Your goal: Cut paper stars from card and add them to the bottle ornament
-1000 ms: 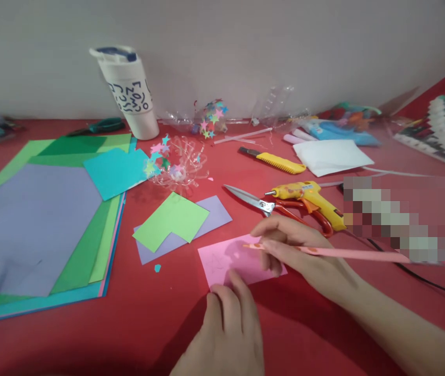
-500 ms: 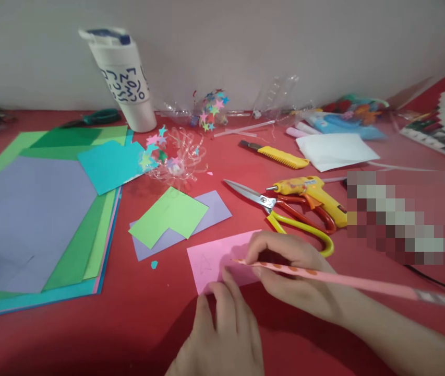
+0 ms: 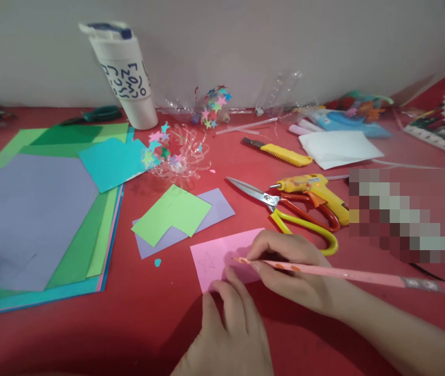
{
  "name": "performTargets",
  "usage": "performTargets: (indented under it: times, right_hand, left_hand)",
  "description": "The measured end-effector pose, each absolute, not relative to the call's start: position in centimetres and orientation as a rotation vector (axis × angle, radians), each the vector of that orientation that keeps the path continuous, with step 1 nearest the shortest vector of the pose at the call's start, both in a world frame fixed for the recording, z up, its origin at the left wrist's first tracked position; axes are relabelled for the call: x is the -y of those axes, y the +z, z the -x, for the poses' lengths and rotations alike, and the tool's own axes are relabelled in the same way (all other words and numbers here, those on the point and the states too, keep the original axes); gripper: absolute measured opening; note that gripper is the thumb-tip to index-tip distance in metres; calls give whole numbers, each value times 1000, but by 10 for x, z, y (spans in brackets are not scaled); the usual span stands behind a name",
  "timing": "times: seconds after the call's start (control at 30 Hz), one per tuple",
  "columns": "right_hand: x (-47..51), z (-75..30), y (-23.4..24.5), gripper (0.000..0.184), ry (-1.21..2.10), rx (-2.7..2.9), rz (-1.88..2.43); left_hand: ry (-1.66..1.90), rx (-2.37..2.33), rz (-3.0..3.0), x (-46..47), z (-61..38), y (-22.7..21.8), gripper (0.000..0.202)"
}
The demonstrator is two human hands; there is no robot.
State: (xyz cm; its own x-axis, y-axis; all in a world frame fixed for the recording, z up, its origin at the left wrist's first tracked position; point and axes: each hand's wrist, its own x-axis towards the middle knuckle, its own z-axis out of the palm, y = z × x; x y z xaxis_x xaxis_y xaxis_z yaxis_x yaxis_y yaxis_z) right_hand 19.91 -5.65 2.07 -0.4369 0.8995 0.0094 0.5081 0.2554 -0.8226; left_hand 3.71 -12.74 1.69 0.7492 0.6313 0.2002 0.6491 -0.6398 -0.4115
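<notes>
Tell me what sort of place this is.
Probably a craft workspace: the red tabletop holds large colored paper sheets, scissors with red and yellow handles, and a yellow glue gun.

Dim lt; slt blur (edges warped)

The paper (image 3: 222, 245) is pink, with a faint grey star outline (image 3: 207, 262). The pencil (image 3: 347, 273) is light pink with orange spots and a silver band. The table (image 3: 128, 339) is red. The scissors (image 3: 269, 199) have silver blades and 2 handles, 1 red and 1 yellow. The glue gun (image 3: 304, 183) is yellow with an orange trigger. The cup (image 3: 126, 78) is white with dark blue squiggles. The cutter (image 3: 288, 154) is yellow, the wall (image 3: 214, 42) grey.
</notes>
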Motion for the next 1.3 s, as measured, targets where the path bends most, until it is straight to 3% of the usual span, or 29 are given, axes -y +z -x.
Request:
performTargets:
  times: [0.57,1.3]
  right_hand:
    - [55,-198,22,13,1200,2065,1273]
    - [53,-194,19,15,1117,1933,1321]
  left_hand:
    - [-85,984,2421,130,-39,9,43]
    - [-86,999,2461,131,-40,7,41]
